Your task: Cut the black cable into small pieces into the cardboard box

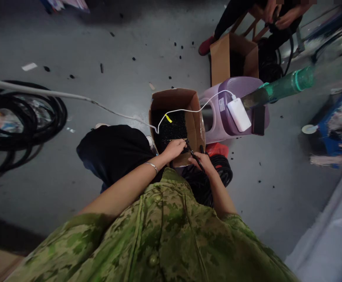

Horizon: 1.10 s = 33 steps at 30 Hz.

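Note:
Over the near edge of an open cardboard box [194,101], my left hand [175,149] is closed in a pinch; whatever lies between its fingertips is too small to make out. My right hand [203,162] is closed around a slim black tube-like piece [192,152], whose far end reaches the left fingertips. Many small black pieces [173,127] fill the bottom of the box. Across the box runs a white cable [178,111] with a yellow tag [169,118]. Black coiled hose or cable [223,170] lies beneath my right forearm.
Beyond the box stands a purple plastic stool [239,84], bearing a white power bank [239,114] and a green bottle [290,84]. Another person's hands [286,18] work above a second box [220,58]. Large black coils [60,113] lie left, and small black bits dot the floor.

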Each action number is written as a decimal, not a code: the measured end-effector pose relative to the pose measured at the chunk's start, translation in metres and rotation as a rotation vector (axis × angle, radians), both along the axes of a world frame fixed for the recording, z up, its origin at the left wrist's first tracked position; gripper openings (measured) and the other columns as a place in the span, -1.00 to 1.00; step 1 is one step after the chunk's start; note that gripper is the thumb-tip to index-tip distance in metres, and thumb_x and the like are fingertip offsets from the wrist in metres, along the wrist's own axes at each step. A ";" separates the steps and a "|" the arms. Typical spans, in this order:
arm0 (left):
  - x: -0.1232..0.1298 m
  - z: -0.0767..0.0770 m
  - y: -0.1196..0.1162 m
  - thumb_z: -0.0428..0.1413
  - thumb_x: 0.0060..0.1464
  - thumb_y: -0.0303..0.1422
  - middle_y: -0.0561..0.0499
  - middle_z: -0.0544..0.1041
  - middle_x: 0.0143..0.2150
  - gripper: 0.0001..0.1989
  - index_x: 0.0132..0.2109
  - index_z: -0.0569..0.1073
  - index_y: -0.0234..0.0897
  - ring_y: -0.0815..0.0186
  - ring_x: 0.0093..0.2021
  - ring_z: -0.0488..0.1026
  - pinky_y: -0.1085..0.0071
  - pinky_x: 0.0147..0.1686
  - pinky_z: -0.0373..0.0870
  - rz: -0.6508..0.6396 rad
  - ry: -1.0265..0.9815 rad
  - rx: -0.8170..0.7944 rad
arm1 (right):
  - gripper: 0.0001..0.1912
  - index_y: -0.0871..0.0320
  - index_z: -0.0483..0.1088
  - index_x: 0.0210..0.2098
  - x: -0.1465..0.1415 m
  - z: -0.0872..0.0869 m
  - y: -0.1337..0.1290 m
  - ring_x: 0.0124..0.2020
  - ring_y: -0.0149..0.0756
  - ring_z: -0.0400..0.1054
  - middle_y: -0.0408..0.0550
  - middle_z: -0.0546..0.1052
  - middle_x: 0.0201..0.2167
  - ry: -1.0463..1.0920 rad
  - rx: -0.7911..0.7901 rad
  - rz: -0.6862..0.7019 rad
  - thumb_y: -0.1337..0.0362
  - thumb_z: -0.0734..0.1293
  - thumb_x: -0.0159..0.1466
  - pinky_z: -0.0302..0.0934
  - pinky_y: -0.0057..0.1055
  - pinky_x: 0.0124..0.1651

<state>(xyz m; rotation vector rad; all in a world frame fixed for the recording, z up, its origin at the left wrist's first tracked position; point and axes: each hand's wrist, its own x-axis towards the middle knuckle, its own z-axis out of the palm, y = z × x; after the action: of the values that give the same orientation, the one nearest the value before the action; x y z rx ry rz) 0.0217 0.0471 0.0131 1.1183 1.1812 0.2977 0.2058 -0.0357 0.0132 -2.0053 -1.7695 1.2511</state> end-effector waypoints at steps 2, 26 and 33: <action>0.000 -0.001 0.000 -0.09 0.11 -0.31 0.10 0.33 -0.57 -0.74 -0.34 0.46 -0.28 0.36 -0.52 0.23 0.47 -0.45 0.19 -0.018 0.012 0.018 | -0.68 0.14 0.39 -0.46 0.001 -0.001 0.000 -0.51 -0.40 0.21 -0.20 0.34 -0.59 -0.004 0.007 0.010 0.00 0.32 0.19 0.07 -0.52 -0.42; -0.001 -0.002 0.001 -0.12 0.09 -0.31 0.11 0.25 -0.60 -0.75 -0.40 0.40 -0.26 0.36 -0.54 0.21 0.45 -0.49 0.14 -0.050 -0.008 0.054 | -0.66 0.14 0.38 -0.47 0.000 -0.009 -0.003 -0.52 -0.41 0.17 -0.21 0.31 -0.60 0.044 -0.017 -0.042 -0.02 0.33 0.17 0.06 -0.51 -0.43; 0.000 -0.002 -0.001 -0.10 0.09 -0.29 0.11 0.29 -0.58 -0.74 -0.40 0.43 -0.27 0.36 -0.52 0.23 0.46 -0.49 0.16 -0.044 0.004 0.069 | -0.67 0.14 0.40 -0.43 -0.003 -0.012 -0.006 -0.50 -0.38 0.24 -0.19 0.36 -0.59 0.132 -0.035 -0.056 -0.02 0.31 0.18 0.11 -0.49 -0.40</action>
<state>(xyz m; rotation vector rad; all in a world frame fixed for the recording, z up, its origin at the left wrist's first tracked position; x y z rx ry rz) 0.0220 0.0466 0.0111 1.2044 1.1550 0.3045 0.2032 -0.0415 0.0010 -1.9277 -1.6306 1.3723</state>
